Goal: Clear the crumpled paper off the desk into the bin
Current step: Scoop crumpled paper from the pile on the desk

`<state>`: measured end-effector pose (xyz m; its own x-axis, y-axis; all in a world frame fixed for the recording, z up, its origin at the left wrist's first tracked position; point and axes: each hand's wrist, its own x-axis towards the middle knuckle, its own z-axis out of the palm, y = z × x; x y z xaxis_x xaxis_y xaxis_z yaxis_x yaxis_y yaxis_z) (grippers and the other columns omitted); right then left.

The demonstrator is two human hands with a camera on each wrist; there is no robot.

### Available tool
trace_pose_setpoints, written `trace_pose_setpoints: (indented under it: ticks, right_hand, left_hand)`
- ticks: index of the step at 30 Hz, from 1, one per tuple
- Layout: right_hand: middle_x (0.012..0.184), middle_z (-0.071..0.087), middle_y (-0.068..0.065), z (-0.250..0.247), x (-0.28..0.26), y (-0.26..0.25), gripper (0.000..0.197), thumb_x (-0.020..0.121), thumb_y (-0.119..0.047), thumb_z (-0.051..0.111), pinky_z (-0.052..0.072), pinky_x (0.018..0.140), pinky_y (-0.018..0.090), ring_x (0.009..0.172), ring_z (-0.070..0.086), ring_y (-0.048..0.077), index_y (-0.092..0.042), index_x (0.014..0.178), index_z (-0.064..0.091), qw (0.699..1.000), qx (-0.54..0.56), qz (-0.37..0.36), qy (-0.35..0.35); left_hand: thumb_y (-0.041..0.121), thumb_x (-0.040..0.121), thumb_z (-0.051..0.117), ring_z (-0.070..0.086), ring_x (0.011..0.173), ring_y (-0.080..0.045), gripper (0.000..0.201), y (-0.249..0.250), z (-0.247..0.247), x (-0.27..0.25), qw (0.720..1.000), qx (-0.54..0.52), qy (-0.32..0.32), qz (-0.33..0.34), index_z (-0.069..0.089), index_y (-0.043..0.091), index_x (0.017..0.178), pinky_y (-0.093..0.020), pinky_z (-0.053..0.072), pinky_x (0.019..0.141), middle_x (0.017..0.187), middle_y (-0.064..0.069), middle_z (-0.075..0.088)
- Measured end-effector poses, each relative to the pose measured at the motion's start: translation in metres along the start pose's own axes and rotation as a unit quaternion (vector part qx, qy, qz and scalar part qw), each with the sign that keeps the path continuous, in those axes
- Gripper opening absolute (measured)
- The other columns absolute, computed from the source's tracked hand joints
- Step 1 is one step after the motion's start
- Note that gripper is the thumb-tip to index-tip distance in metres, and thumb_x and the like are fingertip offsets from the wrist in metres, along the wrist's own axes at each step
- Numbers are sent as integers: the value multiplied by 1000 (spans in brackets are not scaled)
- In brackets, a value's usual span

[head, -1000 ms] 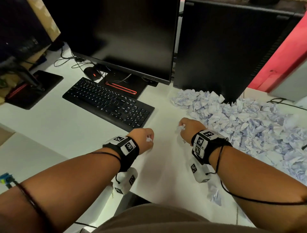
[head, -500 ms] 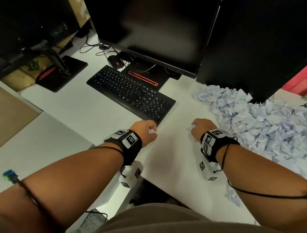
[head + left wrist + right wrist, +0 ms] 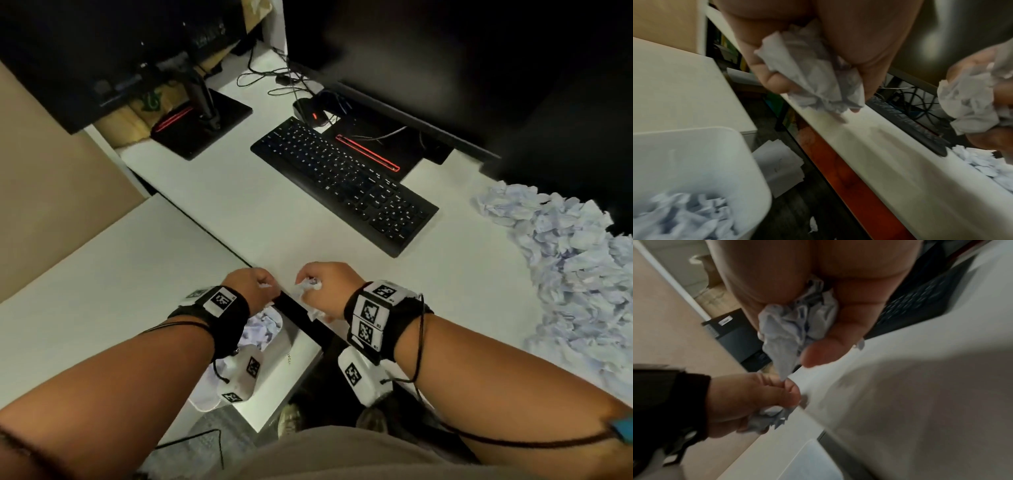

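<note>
Your left hand (image 3: 255, 286) is clenched around a wad of crumpled paper (image 3: 813, 78), and your right hand (image 3: 327, 286) grasps a second wad (image 3: 795, 324) in the same way. Both hands are close together at the near edge of the desk (image 3: 239, 212), almost touching each other. The white bin (image 3: 748, 162) stands on the floor just below this edge, under your left wrist, and it already contains many paper balls. A large pile of crumpled paper (image 3: 565, 260) lies on the right side of the desk, near the right end of the black keyboard (image 3: 342, 181).
</note>
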<state>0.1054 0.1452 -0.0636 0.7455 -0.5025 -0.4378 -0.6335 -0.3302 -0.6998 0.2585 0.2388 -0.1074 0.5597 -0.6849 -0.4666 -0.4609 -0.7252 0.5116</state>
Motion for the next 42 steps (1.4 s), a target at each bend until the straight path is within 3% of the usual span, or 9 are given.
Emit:
trace_pose_setpoints:
  ticks: [3, 7, 9, 13, 18, 22, 31, 35, 42]
  right_hand:
    - [103, 61, 2, 32, 17, -17, 27, 88, -15, 55, 46, 64, 21, 89, 61, 20, -20, 113, 62, 997, -55, -21, -50]
    - [107, 64, 5, 74, 37, -36, 25, 89, -17, 56, 49, 52, 23, 69, 59, 20, -20, 113, 61, 994, -65, -21, -84]
    - [106, 63, 5, 93, 48, -42, 27, 89, -17, 57, 47, 61, 25, 75, 55, 18, -17, 116, 60, 992, -90, -20, -85]
    - [120, 61, 6, 121, 73, -44, 38, 88, -28, 62, 45, 82, 25, 107, 59, 23, -16, 123, 56, 986, -129, 10, -103]
    - [126, 51, 4, 147, 96, -40, 56, 77, -43, 72, 48, 80, 26, 106, 59, 20, -20, 124, 52, 981, -140, 58, -120]
    - [131, 46, 3, 159, 106, -40, 70, 73, -52, 72, 50, 91, 36, 111, 57, 20, -22, 130, 47, 980, -144, 71, -118]
    - [132, 51, 5, 157, 116, -42, 45, 88, -39, 58, 47, 96, 33, 115, 55, 22, -20, 128, 51, 975, -163, 74, -132]
    - [132, 50, 3, 153, 114, -41, 50, 87, -48, 58, 44, 94, 29, 117, 54, 21, -22, 129, 51, 975, -175, 72, -119]
    - [139, 46, 3, 140, 105, -42, 41, 93, -30, 50, 39, 98, 26, 123, 49, 20, -22, 133, 48, 978, -155, 67, -122]
  left_hand:
    - [30, 83, 66, 58, 81, -19, 14, -31, -7, 1, 999, 13, -21, -37, 63, 20, 73, -27, 48, 79, 81, -2, 64]
    - [43, 88, 59, 61, 93, -22, 28, -78, -15, -2, 993, 23, -52, -99, 67, 17, 89, -26, 46, 81, 92, -5, 66]
    - [44, 91, 53, 61, 101, -25, 36, -99, -17, -2, 991, 24, -55, -123, 67, 13, 102, -27, 45, 84, 103, -8, 68]
    - [46, 94, 46, 59, 106, -27, 41, -129, -14, -2, 988, 13, -52, -144, 62, 11, 109, -29, 43, 87, 111, -10, 66]
    - [49, 94, 44, 57, 106, -31, 48, -150, -8, 3, 984, -65, -13, -166, 61, 8, 111, -30, 40, 83, 113, -15, 63]
    - [44, 97, 38, 55, 108, -34, 49, -159, -5, 5, 981, -109, -24, -158, 60, 2, 111, -34, 41, 90, 115, -21, 59]
    - [10, 97, 41, 49, 122, -32, 32, -161, 5, 7, 967, -207, -57, -136, 56, 4, 125, -31, 37, 101, 132, -19, 54]
    - [14, 98, 40, 47, 125, -28, 34, -158, -2, 7, 975, -177, -56, -123, 54, 8, 129, -27, 35, 102, 135, -14, 52]
    - [21, 98, 41, 49, 123, -27, 34, -154, -13, 6, 989, -83, -54, -106, 54, 9, 127, -26, 35, 100, 133, -14, 54]
